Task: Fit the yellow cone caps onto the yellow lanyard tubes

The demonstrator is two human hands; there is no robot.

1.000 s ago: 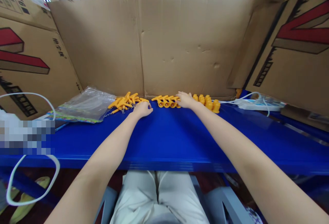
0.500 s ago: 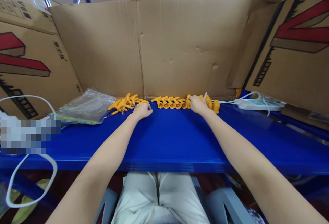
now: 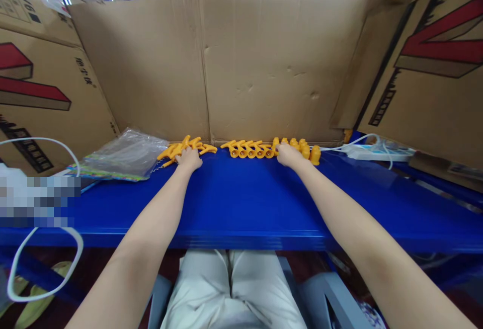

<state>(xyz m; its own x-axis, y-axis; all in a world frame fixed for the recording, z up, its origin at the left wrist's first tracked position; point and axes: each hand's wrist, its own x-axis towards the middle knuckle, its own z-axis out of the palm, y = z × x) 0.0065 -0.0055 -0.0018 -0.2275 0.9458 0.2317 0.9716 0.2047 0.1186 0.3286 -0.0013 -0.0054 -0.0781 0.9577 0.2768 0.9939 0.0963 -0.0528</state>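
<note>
My left hand [image 3: 189,158] lies over a pile of orange-yellow branch-shaped pieces [image 3: 185,144], its fingers apart and touching them. Small metal chains or screws show at the pile's near edge. Farther right, my right hand [image 3: 290,156] has its fingers closed at the end of a row of yellow cup-shaped pieces [image 3: 251,154]; a bit of yellow shows at the fingertips. The row's cups lie with open mouths facing me, and branch pieces [image 3: 241,145] lie along behind them. Several more yellow cups [image 3: 315,155] stand upright behind and right of that hand.
A clear plastic bag [image 3: 124,155] lies left of the pile on the blue table [image 3: 234,203]. Cardboard [image 3: 271,67] walls the back and both sides. A white power strip [image 3: 372,153] with cables sits at right, and a white cable loop [image 3: 77,253] hangs at left.
My left hand has moved left onto the branch pile and spread its fingers. My right hand has lowered slightly, uncovering more of the upright cups behind it.
</note>
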